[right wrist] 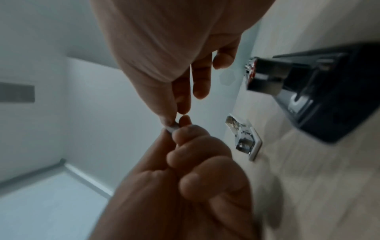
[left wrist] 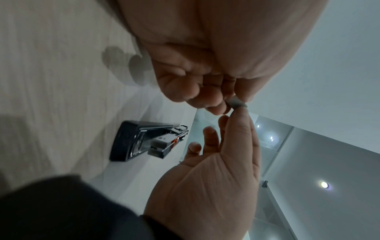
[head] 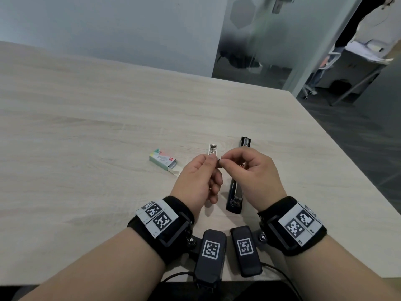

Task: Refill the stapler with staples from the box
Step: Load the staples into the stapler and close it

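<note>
Both hands meet above the table and pinch one small grey staple strip between thumb and forefinger. My left hand holds its left end, the other fingers curled. My right hand holds the right end, its other fingers loosely spread. The black stapler lies opened flat on the table just below and right of the hands. The green staple box lies open to the left.
A small white tray with shiny metal in it lies just beyond the hands. The pale wooden table ends in an edge at the right. A glass door and an office chair stand beyond it.
</note>
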The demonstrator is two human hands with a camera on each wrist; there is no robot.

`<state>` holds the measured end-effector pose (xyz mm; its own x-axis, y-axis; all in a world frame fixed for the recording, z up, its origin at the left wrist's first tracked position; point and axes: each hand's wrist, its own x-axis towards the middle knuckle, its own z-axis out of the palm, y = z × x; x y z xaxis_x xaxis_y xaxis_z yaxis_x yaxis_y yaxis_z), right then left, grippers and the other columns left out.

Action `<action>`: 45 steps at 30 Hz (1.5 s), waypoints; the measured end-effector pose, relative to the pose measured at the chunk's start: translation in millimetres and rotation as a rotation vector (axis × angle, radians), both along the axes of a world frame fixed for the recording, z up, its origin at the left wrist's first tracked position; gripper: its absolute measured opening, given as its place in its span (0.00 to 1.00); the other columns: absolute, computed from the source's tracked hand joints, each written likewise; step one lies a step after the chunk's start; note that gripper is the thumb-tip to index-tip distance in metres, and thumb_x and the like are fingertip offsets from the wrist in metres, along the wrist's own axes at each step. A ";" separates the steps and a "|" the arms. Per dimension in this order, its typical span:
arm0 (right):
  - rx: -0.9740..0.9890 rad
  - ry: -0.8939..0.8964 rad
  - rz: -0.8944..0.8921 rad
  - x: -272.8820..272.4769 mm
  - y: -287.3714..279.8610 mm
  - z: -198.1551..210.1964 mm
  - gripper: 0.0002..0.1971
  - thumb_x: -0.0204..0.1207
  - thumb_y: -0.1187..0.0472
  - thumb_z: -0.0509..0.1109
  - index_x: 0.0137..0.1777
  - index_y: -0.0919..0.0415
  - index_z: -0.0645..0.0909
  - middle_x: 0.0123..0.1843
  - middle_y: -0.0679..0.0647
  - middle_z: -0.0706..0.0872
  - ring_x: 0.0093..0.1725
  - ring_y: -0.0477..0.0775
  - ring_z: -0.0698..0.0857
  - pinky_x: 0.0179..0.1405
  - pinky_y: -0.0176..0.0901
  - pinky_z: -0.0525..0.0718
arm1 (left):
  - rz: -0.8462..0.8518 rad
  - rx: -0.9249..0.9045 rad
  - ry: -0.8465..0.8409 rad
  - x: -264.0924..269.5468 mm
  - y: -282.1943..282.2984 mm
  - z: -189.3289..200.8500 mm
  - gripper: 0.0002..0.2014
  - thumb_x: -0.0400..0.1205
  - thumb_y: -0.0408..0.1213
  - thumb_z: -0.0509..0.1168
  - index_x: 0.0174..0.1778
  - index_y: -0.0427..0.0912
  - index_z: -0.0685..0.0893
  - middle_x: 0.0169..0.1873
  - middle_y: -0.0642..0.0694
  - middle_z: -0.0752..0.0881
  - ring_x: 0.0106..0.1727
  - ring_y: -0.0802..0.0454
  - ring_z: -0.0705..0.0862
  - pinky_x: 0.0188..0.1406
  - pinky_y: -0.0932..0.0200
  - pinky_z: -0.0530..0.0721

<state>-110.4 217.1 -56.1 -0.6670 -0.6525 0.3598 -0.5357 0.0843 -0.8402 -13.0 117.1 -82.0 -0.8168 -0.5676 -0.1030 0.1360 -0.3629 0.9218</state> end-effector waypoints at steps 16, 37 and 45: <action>0.534 0.068 0.079 -35.9 -21.6 27.4 0.10 0.84 0.60 0.69 0.41 0.49 0.84 0.33 0.42 0.80 0.26 0.40 0.75 0.33 0.38 0.74 | 0.217 -0.747 -0.375 8.0 -38.9 0.9 0.03 0.76 0.44 0.75 0.40 0.52 0.89 0.35 0.58 0.88 0.39 0.63 0.84 0.44 0.58 0.81; 0.807 0.230 0.181 -39.4 -49.5 15.2 0.05 0.81 0.59 0.71 0.45 0.49 0.84 0.46 0.46 0.88 0.50 0.50 0.85 0.56 0.47 0.83 | 0.033 -0.996 -0.580 0.9 -38.5 -4.3 0.11 0.74 0.47 0.74 0.51 0.56 0.88 0.43 0.58 0.91 0.50 0.57 0.87 0.54 0.57 0.83; 0.865 0.270 0.179 -38.3 -49.6 14.1 0.04 0.78 0.55 0.72 0.42 0.47 0.85 0.39 0.41 0.85 0.47 0.49 0.85 0.55 0.49 0.84 | 0.039 -0.993 -0.573 -0.2 -39.5 -7.8 0.10 0.72 0.46 0.75 0.49 0.57 0.86 0.40 0.60 0.90 0.49 0.57 0.87 0.54 0.55 0.84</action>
